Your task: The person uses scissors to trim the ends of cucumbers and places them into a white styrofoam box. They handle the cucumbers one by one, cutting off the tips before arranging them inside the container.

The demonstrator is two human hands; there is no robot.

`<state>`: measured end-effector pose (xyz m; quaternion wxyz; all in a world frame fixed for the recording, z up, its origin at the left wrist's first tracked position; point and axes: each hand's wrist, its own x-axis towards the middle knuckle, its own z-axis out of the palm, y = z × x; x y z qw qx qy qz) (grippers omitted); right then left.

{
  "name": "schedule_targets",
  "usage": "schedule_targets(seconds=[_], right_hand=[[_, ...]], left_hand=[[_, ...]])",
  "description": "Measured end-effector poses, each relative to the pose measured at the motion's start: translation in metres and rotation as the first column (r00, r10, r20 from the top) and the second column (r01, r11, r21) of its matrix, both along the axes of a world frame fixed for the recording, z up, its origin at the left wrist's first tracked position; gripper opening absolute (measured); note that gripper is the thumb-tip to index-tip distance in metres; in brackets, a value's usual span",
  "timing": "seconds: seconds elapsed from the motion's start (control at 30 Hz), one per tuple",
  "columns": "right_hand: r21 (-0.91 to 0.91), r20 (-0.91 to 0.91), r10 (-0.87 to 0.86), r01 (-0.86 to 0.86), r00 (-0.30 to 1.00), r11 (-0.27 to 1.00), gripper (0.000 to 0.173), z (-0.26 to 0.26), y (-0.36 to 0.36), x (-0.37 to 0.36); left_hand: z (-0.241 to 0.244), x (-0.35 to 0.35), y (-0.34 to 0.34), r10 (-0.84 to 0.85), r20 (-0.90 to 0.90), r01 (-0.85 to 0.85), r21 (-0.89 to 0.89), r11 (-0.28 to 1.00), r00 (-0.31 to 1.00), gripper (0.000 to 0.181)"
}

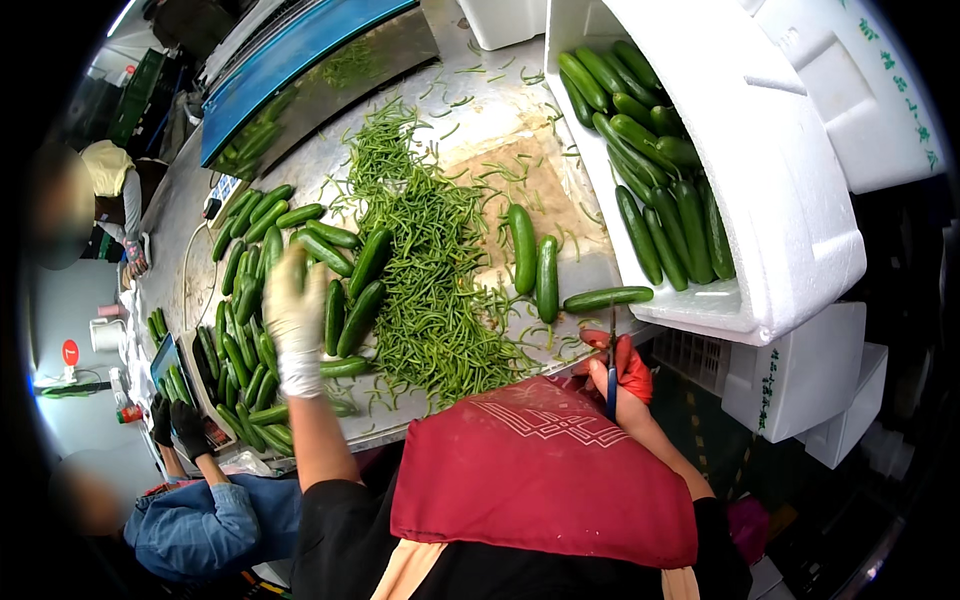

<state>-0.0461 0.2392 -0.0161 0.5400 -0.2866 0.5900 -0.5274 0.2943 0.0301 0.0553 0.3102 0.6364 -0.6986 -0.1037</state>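
My left hand (296, 326), in a pale glove, is blurred over the cucumbers (244, 292) on the left of the metal table. Its fingers look apart, with green showing between them; contact with a cucumber is unclear. At the table's front edge my right hand (622, 375), in a torn-looking red glove, grips a blue-handled cutting tool (611, 382), its thin blade pointing away from me. Just beyond the blade lies a single cucumber (607, 299). Two more cucumbers (534, 262) rest side by side to its left. A heap of thin green stem-like pieces (427, 255) spreads between my hands.
A white foam box (795, 225) of cucumbers lies on its side at the right, opening towards the table. A blue-topped metal unit (300, 67) stands at the back. On the left, a co-worker's black-gloved hands (184, 427) are near a scale-like device (169, 360). Another person (112, 180) stands farther off.
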Motion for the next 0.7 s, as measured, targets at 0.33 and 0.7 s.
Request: schedule_targets(seconds=[0.33, 0.7], right_hand=[[0.064, 0.086, 0.047, -0.052, 0.995, 0.997, 0.033, 0.008, 0.002, 0.002], [0.090, 0.081, 0.004, -0.012, 0.997, 0.996, 0.031, 0.002, 0.004, 0.000]], left_hand=[[-0.051, -0.188, -0.039, -0.828, 0.527, 0.827, 0.370, 0.424, 0.189, 0.070], [-0.043, -0.197, -0.039, -0.880, 0.457, 0.962, 0.272, 0.001, -0.128, 0.050]])
